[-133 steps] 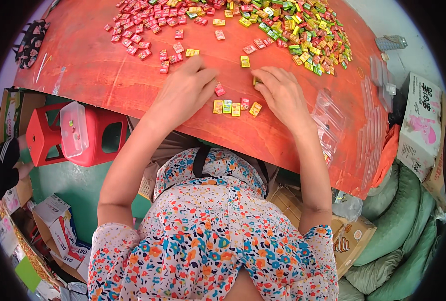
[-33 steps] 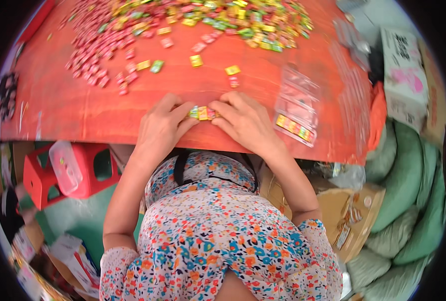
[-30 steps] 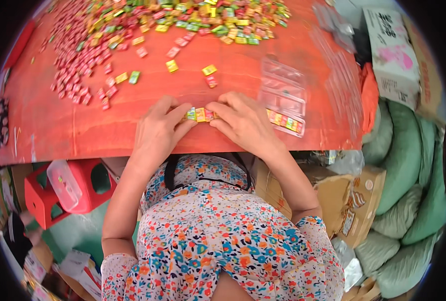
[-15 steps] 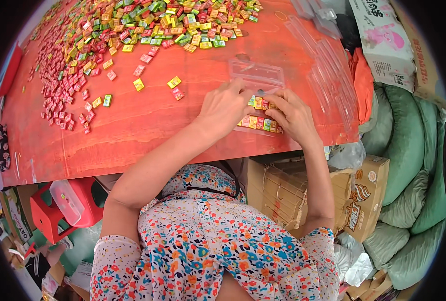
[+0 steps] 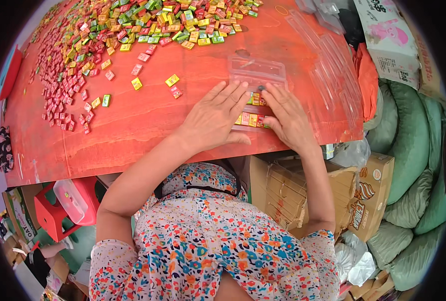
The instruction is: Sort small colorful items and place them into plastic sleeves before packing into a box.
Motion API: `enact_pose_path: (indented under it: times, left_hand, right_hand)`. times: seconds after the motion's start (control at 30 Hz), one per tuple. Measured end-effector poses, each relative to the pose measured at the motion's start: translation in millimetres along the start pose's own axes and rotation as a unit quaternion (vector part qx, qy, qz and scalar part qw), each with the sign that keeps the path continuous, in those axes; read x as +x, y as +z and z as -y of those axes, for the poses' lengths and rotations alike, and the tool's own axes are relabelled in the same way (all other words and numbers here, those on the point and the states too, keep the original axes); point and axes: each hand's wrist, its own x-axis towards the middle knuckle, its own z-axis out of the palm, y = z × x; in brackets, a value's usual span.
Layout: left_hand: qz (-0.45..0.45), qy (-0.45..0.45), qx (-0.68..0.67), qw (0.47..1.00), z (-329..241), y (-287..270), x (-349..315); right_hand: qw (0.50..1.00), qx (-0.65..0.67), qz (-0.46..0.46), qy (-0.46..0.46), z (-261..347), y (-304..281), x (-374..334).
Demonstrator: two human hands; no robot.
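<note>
Both hands lie over a clear plastic case whose lid is swung back on the far side. Two rows of small colourful boxes fill its compartments, partly hidden under the hands. My left hand rests flat across the case's left part, fingers stretched out and pointing away from me. Over the right part lies my right hand, its fingers extended and its thumb at the near row. Neither hand holds anything; the palms seem to touch the little boxes.
A big pile of tiny boxes in red, yellow and green covers the far and left table. Empty clear cases lie at the right of the red table. Below stand a red stool and cartons; green sacks fill the right.
My fingers were bent at the small boxes, pinching near the far row. Now both hands have flattened out over the case, and the left has shifted a little left and nearer.
</note>
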Motion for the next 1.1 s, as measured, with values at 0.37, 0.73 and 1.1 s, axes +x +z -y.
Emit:
enact_pose_path:
  times: [0.37, 0.73, 1.1]
  left_hand:
    - [0.048, 0.019, 0.033, 0.998, 5, 8, 4]
    - [-0.058, -0.059, 0.014, 0.997, -2, -21, -21]
    - [-0.072, -0.235, 0.22, 0.944, 115, -60, -78]
  right_hand:
    - [0.991, -0.072, 0.108, -0.007, -1, 11, -5]
    - [0.993, -0.079, 0.081, -0.037, 17, -13, 31]
    - [0.996, -0.051, -0.009, -0.077, 66, 76, 199]
